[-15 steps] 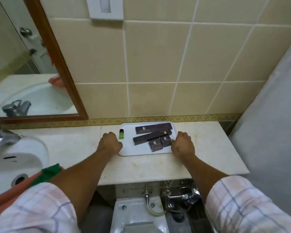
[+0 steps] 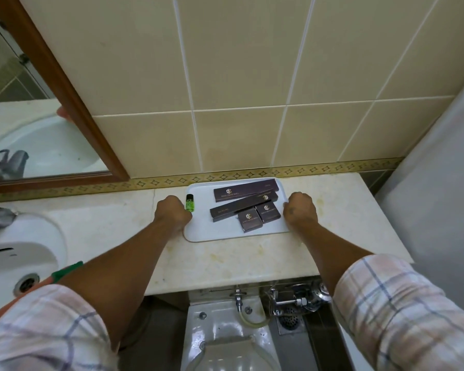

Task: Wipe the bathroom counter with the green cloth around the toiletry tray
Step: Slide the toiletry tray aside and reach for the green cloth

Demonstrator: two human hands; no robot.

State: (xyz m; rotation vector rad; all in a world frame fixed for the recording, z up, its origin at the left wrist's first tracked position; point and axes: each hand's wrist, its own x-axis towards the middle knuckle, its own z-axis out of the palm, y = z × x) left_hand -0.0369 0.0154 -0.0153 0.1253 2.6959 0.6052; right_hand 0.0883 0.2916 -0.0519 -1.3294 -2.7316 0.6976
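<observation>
Both hands are out on the bench [image 2: 225, 258], one at each short side of the white toiletry tray [image 2: 225, 234]. Left hand [image 2: 173, 211] is curled tight against the tray's left edge, knuckles up, fingers tucked under so the grip itself is hidden. Right hand [image 2: 300, 211] does the same on the right edge, closed on the rim. Between them the tray carries two long dark boxes [image 2: 245, 191] and two small square boxes [image 2: 267, 212], with a little green bottle [image 2: 190, 203] just beside the left hand's knuckles. And the green cloth [image 2: 66, 270]? Well away from both hands, back by the left forearm, only a strip of it showing at the basin's [image 2: 16, 253] rim on the near left, lying over something orange. Neither hand touches it. Plaid sleeves [image 2: 402, 311] sit pushed up on both arms. Beyond the hands, the tray's far edge lies near the patterned tile border [image 2: 332, 167].
</observation>
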